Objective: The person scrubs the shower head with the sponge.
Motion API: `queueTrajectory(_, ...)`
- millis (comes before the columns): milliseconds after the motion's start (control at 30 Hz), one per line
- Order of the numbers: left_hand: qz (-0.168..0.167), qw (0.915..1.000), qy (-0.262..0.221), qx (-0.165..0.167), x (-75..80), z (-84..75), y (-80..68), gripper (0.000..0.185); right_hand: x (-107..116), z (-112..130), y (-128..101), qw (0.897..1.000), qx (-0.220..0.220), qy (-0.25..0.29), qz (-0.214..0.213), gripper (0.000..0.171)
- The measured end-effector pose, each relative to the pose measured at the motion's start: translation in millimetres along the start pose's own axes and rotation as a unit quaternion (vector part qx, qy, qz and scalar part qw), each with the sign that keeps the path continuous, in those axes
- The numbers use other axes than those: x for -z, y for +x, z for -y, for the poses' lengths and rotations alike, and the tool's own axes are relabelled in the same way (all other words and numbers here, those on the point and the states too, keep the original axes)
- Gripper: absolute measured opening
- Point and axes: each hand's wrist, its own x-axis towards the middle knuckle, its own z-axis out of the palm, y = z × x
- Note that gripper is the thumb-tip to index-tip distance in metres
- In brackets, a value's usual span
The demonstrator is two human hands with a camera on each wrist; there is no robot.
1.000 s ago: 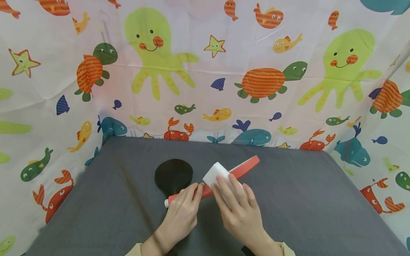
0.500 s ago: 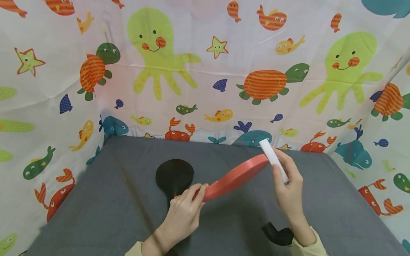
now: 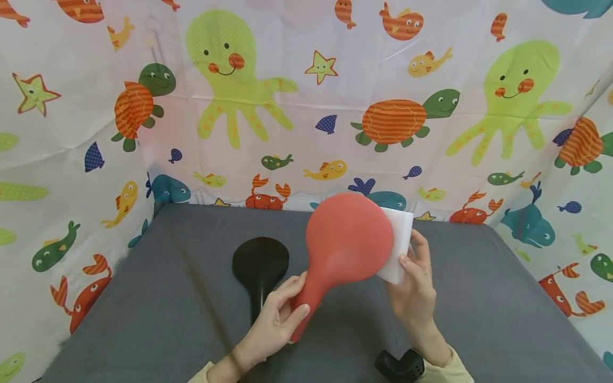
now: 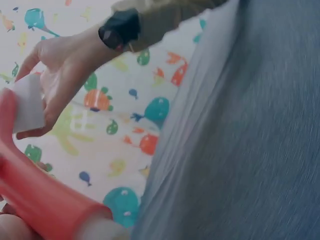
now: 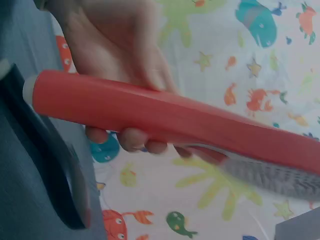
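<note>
A red handheld shower head (image 3: pixel 348 239) is raised above the table, its smooth back facing the head camera. My left hand (image 3: pixel 274 321) grips its handle. In the right wrist view that hand's fingers (image 5: pixel 134 139) curl round the red handle, which ends in a white connector (image 5: pixel 29 90); part of the grey dotted face shows. My right hand (image 3: pixel 414 287) pinches a white sponge (image 3: pixel 401 239) behind the right edge of the red head. The head hides part of the sponge, so whether they touch I cannot tell. A black shower head (image 3: pixel 261 263) lies on the table, left of the red one.
The grey cloth-covered table (image 3: pixel 143 298) extends around both hands. A white curtain (image 3: pixel 297 106) with sea animals stands at the back and sides. A black wrist device (image 3: pixel 401 366) sits by the right sleeve.
The red shower head has been lifted and turned from edge-on to back-on. The right hand moved off to the right with the sponge, then came back beside the head.
</note>
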Motion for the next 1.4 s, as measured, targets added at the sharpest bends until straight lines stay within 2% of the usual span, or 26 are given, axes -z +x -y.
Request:
queueTrajectory(67, 0.002, 0.9972, -0.065, 0.037, -1.6, 0.5, -0.1, 0.053, -4.0, -4.8, -1.6, 1.000, 0.020, -0.014, -0.003, 0.047)
queueTrajectory(133, 0.004, 0.9939, -0.097, 0.052, -4.0, 2.5, -0.1, 0.053, -7.8, -9.3, -3.2, 0.998, 0.039, -0.049, -0.007, 0.047)
queueTrajectory(233, 0.000, 0.9894, -0.113, 0.091, -7.2, 5.1, -0.6, 0.047, -11.3, -16.3, -5.3, 0.990, 0.068, -0.121, -0.005, 0.046)
queueTrajectory(300, 0.007, 0.9861, -0.121, 0.114, -8.4, 6.6, -0.8, 0.039, -12.4, -21.5, -6.9, 0.980, 0.087, -0.179, 0.000, 0.047)
queueTrajectory(367, 0.020, 0.9786, -0.144, 0.146, -9.1, 7.3, -1.1, 0.035, -12.4, -27.0, -8.8, 0.965, 0.105, -0.238, 0.007, 0.047)
queueTrajectory(500, 0.060, 0.9596, -0.203, 0.186, -9.5, 8.7, -2.3, 0.037, -12.6, -35.7, -12.0, 0.926, 0.124, -0.356, 0.028, 0.046)
queueTrajectory(600, 0.085, 0.9469, -0.236, 0.201, -9.6, 10.0, -3.6, 0.037, -16.5, -36.2, -12.7, 0.894, 0.133, -0.425, 0.051, 0.039)
queueTrajectory(667, 0.099, 0.9411, -0.256, 0.197, -9.8, 10.5, -4.0, 0.037, -20.9, -33.8, -12.1, 0.877, 0.141, -0.454, 0.069, 0.034)
queueTrajectory(833, 0.125, 0.9220, -0.315, 0.186, -8.9, 10.1, -3.7, 0.041, -30.5, -26.5, -8.2, 0.852, 0.170, -0.471, 0.150, 0.026)
queueTrajectory(967, 0.136, 0.9078, -0.334, 0.215, -8.0, 9.8, -4.7, 0.044, -25.0, -28.5, -5.1, 0.832, 0.181, -0.484, 0.202, 0.027)
queueTrajectory(1067, 0.149, 0.9014, -0.334, 0.231, -9.0, 10.4, -6.1, 0.045, -10.7, -33.7, -0.7, 0.816, 0.174, -0.519, 0.188, 0.030)
queueTrajectory(1167, 0.162, 0.8994, -0.330, 0.237, -10.4, 11.7, -8.5, 0.045, 5.1, -34.7, 6.0, 0.801, 0.150, -0.563, 0.137, 0.034)
queueTrajectory(1300, 0.158, 0.9034, -0.326, 0.230, -11.0, 10.2, -9.3, 0.045, 20.8, -29.8, 10.3, 0.782, 0.110, -0.609, 0.070, 0.052)
queueTrajectory(1400, 0.142, 0.9071, -0.333, 0.215, -9.3, 6.9, -6.8, 0.044, 28.5, -28.9, 3.5, 0.777, 0.084, -0.622, 0.052, 0.052)
